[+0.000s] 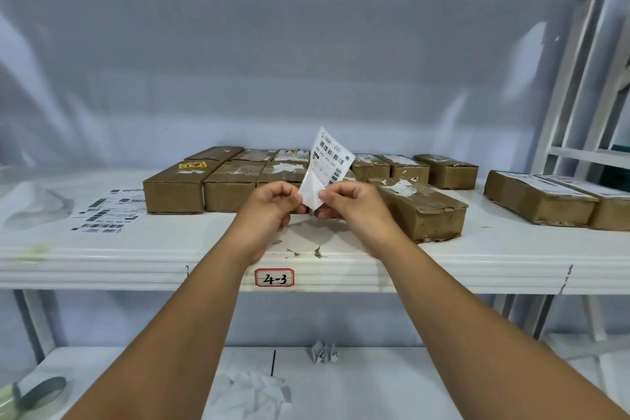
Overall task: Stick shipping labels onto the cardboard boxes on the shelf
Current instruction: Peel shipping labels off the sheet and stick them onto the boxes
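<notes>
Above the shelf's front, both my hands hold one white shipping label (330,157) with barcodes. My left hand (272,206) pinches its lower left edge. My right hand (351,204) pinches the lower right, where a blank white flap (312,193) is folded down and apart from the printed sheet. Behind them, several brown cardboard boxes (235,181) lie in rows on the white shelf (136,249). One angled box (422,208) lies just right of my right hand.
More barcode labels (105,211) lie flat on the shelf at the left. Two boxes with labels on top (542,198) sit at the far right. Crumpled white paper (252,392) and a tape roll (34,395) rest on the lower shelf. A tag reads 4-3 (274,278).
</notes>
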Action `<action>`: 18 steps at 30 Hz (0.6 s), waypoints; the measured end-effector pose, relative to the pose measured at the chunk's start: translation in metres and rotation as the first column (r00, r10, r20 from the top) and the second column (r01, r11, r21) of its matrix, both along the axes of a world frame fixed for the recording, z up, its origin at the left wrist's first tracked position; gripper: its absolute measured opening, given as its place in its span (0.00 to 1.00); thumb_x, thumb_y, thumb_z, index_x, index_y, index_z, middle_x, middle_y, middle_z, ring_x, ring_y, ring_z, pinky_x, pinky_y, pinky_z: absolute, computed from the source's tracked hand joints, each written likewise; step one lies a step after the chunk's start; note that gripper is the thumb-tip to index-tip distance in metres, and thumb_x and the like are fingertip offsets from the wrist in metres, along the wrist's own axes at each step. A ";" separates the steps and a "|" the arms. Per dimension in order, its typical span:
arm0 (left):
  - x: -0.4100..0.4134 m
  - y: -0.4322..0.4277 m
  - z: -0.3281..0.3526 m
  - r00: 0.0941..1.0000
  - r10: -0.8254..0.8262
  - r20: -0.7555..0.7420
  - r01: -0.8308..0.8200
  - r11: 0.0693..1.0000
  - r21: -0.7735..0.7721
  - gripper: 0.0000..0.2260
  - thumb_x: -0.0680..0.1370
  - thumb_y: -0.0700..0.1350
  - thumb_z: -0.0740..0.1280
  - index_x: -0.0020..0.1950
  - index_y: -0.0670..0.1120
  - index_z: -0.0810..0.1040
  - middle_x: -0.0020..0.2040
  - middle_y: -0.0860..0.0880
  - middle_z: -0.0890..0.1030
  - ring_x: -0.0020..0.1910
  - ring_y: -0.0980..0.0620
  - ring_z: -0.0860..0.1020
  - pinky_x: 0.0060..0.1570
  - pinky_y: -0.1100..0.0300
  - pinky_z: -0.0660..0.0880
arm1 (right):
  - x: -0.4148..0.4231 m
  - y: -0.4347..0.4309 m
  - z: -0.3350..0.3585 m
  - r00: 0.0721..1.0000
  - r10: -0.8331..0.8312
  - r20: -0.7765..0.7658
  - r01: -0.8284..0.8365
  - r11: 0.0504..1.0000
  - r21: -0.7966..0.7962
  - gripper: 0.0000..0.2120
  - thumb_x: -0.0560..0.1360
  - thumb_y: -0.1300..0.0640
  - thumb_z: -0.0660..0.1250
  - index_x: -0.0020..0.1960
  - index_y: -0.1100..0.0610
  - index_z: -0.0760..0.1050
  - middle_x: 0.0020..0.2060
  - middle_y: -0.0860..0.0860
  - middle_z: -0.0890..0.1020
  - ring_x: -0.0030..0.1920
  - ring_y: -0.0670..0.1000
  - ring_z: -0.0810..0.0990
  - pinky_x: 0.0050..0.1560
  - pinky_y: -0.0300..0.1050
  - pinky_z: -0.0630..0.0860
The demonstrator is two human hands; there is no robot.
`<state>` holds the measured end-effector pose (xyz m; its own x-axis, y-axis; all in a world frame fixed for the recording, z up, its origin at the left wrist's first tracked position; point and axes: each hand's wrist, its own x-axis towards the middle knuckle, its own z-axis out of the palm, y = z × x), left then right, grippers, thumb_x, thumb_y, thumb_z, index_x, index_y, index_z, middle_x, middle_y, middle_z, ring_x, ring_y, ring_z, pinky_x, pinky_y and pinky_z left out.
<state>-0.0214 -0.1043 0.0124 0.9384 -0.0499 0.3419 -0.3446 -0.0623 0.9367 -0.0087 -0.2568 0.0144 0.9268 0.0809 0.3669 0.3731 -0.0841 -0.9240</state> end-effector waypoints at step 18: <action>0.005 0.005 0.004 0.942 0.280 -0.184 -0.330 0.682 -0.652 0.11 0.82 0.38 0.50 0.43 0.49 0.64 0.37 0.44 0.77 0.26 0.55 0.80 0.30 0.65 0.76 | -0.004 -0.002 0.003 0.974 -0.227 -0.011 0.226 0.964 0.137 0.12 0.76 0.64 0.63 0.35 0.57 0.76 0.22 0.47 0.75 0.27 0.48 0.73 0.42 0.46 0.78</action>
